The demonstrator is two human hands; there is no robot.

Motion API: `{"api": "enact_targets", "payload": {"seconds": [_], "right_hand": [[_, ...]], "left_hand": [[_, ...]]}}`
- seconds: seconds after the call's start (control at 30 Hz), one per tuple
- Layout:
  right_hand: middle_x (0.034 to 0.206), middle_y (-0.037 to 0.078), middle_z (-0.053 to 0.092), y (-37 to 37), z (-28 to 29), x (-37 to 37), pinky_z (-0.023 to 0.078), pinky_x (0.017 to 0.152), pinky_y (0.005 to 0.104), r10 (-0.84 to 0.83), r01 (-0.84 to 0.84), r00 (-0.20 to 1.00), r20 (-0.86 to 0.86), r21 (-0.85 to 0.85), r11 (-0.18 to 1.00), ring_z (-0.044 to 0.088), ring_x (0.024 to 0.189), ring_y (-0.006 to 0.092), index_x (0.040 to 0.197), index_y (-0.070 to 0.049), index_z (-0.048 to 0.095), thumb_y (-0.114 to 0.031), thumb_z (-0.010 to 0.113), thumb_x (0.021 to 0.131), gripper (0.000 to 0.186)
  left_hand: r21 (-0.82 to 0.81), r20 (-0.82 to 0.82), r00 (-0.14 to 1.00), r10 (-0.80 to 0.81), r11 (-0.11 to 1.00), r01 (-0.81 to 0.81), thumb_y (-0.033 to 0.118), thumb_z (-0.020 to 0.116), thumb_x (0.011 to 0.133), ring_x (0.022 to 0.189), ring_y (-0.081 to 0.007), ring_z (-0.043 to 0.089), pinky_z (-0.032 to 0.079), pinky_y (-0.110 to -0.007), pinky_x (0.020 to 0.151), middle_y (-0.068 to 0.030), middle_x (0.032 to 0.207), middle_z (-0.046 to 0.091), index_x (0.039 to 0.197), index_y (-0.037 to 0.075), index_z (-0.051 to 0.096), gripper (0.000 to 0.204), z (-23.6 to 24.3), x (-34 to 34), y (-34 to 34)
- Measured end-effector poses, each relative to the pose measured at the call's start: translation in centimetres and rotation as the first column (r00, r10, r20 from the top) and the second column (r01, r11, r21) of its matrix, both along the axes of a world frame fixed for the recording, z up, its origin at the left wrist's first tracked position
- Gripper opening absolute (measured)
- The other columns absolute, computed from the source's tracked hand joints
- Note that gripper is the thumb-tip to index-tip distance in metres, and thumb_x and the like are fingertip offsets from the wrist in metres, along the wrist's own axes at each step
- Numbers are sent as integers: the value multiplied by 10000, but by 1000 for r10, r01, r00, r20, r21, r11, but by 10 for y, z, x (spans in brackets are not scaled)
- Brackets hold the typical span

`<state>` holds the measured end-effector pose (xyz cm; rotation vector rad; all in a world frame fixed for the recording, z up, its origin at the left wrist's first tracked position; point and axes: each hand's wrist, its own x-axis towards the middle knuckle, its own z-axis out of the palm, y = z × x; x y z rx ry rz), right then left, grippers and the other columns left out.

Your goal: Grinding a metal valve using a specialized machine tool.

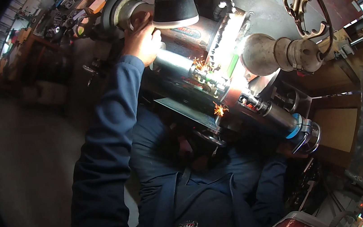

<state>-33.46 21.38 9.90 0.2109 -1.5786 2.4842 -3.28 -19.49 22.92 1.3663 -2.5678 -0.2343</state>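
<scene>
My left hand (141,40) is up at the left end of a metal machine, fingers bent against a round part beside the stepped pulley (126,12). What lies under the fingers is partly hidden by the black lamp hood (173,5). Along the machine runs a bright steel shaft (174,63), held in line with a cylindrical tailstock (281,117). Orange sparks (200,64) fly near the middle of the shaft, and more sparks (220,109) glow lower down. In deep shadow, my right hand (291,150) is close below the metal handwheel (313,137) at the right end; its fingers are hidden.
A second, pale lamp (274,55) shines down from the right. Below the shaft are a flat metal plate (188,111) and a small handwheel (210,138), close to my legs. A metal hook-shaped tool (302,8) hangs at upper right. Parts and a cardboard box (92,4) crowd the far left.
</scene>
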Motion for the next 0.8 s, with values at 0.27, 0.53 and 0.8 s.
{"api": "enact_targets", "payload": {"seconds": [0.27, 0.53, 0.8], "right_hand": [[1195, 224, 599, 57, -15, -8, 517, 848, 411, -188, 633, 673, -715, 426, 647, 663, 961, 336, 1237, 48, 490, -310, 654, 913, 510], [986, 266, 562, 58, 49, 11, 461, 757, 447, -146, 485, 868, -474, 751, 448, 585, 861, 395, 1105, 68, 470, -330, 409, 1033, 409], [1194, 270, 624, 55, 128, 12, 463, 946, 414, 43, 460, 849, -526, 777, 430, 608, 1111, 383, 1253, 67, 559, -313, 496, 995, 463]], "left_hand": [[-14, -6, 1000, -26, 1000, 26, 326, 411, 983, 1470, -332, 212, 136, -606, 1166, -91, 1596, 243, 1506, 103, 322, 575, -9, 0, -5], [-70, -74, 996, -43, 997, 38, 329, 419, 984, 1472, -326, 213, 140, -610, 1164, -91, 1594, 250, 1486, 131, 370, 542, -13, 14, -8], [-71, -120, 990, -75, 995, 67, 324, 437, 979, 1464, -336, 233, 146, -635, 1150, -101, 1588, 263, 1480, 128, 373, 542, -11, -3, -7]]}}
